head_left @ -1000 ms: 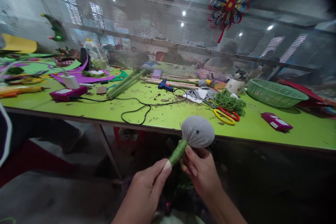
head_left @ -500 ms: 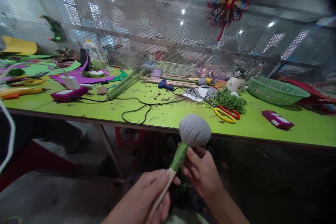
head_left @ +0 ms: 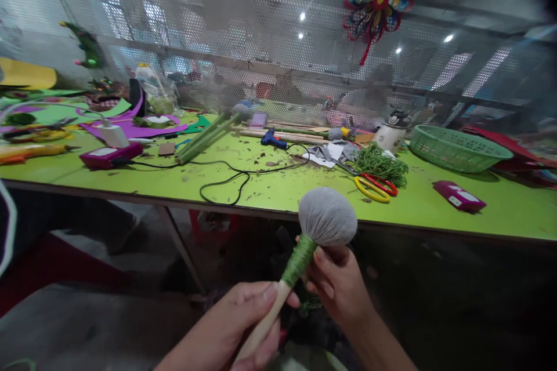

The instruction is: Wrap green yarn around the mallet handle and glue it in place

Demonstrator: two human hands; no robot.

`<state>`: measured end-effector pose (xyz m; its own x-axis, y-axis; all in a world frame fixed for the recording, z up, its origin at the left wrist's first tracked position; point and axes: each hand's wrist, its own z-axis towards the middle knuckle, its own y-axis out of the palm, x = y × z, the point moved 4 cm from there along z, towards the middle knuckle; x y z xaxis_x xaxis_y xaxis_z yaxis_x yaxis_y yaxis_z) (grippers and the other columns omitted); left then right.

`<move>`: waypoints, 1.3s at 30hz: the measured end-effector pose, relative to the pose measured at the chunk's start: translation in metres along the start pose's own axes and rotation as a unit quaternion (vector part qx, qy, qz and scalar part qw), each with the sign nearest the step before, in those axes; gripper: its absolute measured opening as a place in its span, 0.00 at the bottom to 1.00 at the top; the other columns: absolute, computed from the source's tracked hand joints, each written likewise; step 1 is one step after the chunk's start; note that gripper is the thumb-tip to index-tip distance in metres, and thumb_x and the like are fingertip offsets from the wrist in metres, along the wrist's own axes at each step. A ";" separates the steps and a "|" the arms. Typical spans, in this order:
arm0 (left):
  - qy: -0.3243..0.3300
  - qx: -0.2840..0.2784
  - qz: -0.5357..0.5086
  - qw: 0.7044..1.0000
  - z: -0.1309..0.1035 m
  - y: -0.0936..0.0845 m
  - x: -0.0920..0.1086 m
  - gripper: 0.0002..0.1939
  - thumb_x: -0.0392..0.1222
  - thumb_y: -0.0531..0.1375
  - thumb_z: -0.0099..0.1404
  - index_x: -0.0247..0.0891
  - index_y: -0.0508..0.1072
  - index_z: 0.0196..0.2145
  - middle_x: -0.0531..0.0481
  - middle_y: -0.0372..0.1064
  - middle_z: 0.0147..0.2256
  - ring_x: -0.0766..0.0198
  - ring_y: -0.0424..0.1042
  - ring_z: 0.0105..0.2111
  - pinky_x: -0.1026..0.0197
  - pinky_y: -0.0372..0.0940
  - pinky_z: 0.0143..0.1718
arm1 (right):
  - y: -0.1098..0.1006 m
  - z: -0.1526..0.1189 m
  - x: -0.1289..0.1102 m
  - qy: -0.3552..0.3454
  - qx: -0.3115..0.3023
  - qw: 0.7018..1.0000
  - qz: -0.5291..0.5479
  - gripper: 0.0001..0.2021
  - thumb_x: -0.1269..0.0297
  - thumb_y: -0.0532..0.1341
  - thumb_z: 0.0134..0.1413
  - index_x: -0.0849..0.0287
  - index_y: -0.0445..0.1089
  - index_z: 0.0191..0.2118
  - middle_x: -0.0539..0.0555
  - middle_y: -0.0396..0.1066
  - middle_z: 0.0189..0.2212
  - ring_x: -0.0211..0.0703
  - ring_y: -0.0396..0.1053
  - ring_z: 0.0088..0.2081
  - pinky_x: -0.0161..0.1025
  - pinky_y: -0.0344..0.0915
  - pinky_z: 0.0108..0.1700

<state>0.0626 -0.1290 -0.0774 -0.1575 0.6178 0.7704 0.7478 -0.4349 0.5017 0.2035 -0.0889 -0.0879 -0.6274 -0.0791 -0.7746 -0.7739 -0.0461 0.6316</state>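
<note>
A wooden stick (head_left: 263, 327) with a round, grey cloth-covered head (head_left: 328, 217) is held tilted in front of the table edge. Green cord (head_left: 299, 261) is wound tightly round the stick just beneath the head. My left hand (head_left: 243, 319) is closed round the bare wood below the winding. At the neck, under the grey head, my right hand (head_left: 342, 284) is closed in a pinch against the green cord, its fingertips partly hidden. More green cord (head_left: 310, 303) shows dimly below the right hand.
On the green table (head_left: 278, 188) lie scissors (head_left: 375, 186), a green cord bundle (head_left: 383, 165), a blue glue gun (head_left: 273, 139) with a black cable, and two purple boxes (head_left: 459, 196) (head_left: 111, 155). A green basket (head_left: 459, 151) stands at the right. Green-wrapped sticks (head_left: 204, 139) lie further back.
The stick has turned about its length, so the gathered folds of the grey head now face me. Both hands keep nearly the same place and grip.
</note>
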 end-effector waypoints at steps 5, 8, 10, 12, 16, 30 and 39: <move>0.117 0.152 0.179 0.965 0.010 -0.013 0.000 0.20 0.55 0.55 0.63 0.36 0.71 0.42 0.53 0.67 0.20 0.71 0.60 0.16 0.71 0.51 0.15 | -0.001 0.006 0.000 0.002 0.035 0.999 -0.004 0.14 0.63 0.71 0.42 0.62 0.67 0.20 0.38 0.47 0.09 0.25 0.43 0.13 0.26 0.53 0.15; 0.192 0.231 0.270 0.915 0.008 -0.014 0.005 0.19 0.54 0.59 0.60 0.37 0.73 0.41 0.56 0.62 0.19 0.70 0.60 0.20 0.71 0.54 0.20 | -0.003 0.009 0.001 -0.004 0.030 0.999 -0.013 0.14 0.63 0.71 0.42 0.62 0.66 0.19 0.39 0.47 0.08 0.26 0.44 0.13 0.26 0.52 0.15; 0.141 0.199 0.241 0.939 0.007 -0.011 0.003 0.23 0.56 0.56 0.61 0.35 0.73 0.43 0.60 0.54 0.15 0.72 0.52 0.15 0.71 0.46 0.14 | -0.003 0.010 0.002 0.003 0.015 1.000 -0.016 0.11 0.63 0.70 0.45 0.62 0.69 0.22 0.38 0.47 0.09 0.26 0.43 0.14 0.26 0.54 0.16; 0.084 0.143 0.190 0.968 0.005 -0.006 0.003 0.25 0.58 0.53 0.63 0.32 0.73 0.43 0.62 0.51 0.12 0.75 0.43 0.11 0.70 0.37 0.11 | -0.002 0.008 0.003 0.007 -0.004 1.000 -0.011 0.08 0.63 0.68 0.48 0.63 0.73 0.28 0.38 0.47 0.10 0.26 0.42 0.14 0.26 0.56 0.16; 0.040 0.040 0.040 0.998 0.001 0.000 0.005 0.21 0.54 0.52 0.65 0.33 0.72 0.42 0.60 0.56 0.13 0.78 0.41 0.09 0.70 0.36 0.10 | 0.002 0.000 0.001 -0.001 -0.042 0.999 0.002 0.10 0.63 0.66 0.51 0.63 0.76 0.39 0.38 0.48 0.09 0.26 0.43 0.13 0.27 0.58 0.17; 0.173 0.218 0.237 0.931 0.003 -0.012 0.013 0.17 0.53 0.60 0.59 0.39 0.74 0.39 0.55 0.65 0.21 0.69 0.63 0.21 0.72 0.55 0.18 | 0.002 0.008 0.005 0.021 -0.031 0.999 0.029 0.10 0.66 0.67 0.50 0.62 0.77 0.39 0.37 0.45 0.09 0.23 0.36 0.13 0.26 0.55 0.17; -0.010 0.010 -0.048 0.999 0.003 0.000 -0.004 0.20 0.54 0.51 0.65 0.35 0.70 0.44 0.61 0.54 0.12 0.77 0.40 0.08 0.72 0.37 0.08 | 0.002 0.004 0.002 0.009 -0.050 0.999 0.012 0.10 0.64 0.66 0.50 0.63 0.77 0.38 0.37 0.45 0.08 0.24 0.38 0.12 0.28 0.57 0.17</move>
<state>0.0651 -0.1297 -0.0815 -0.2157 0.6691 0.7111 0.7432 -0.3598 0.5640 0.2007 -0.0848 -0.0883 -0.6437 -0.0994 -0.7588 -0.7454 -0.1430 0.6511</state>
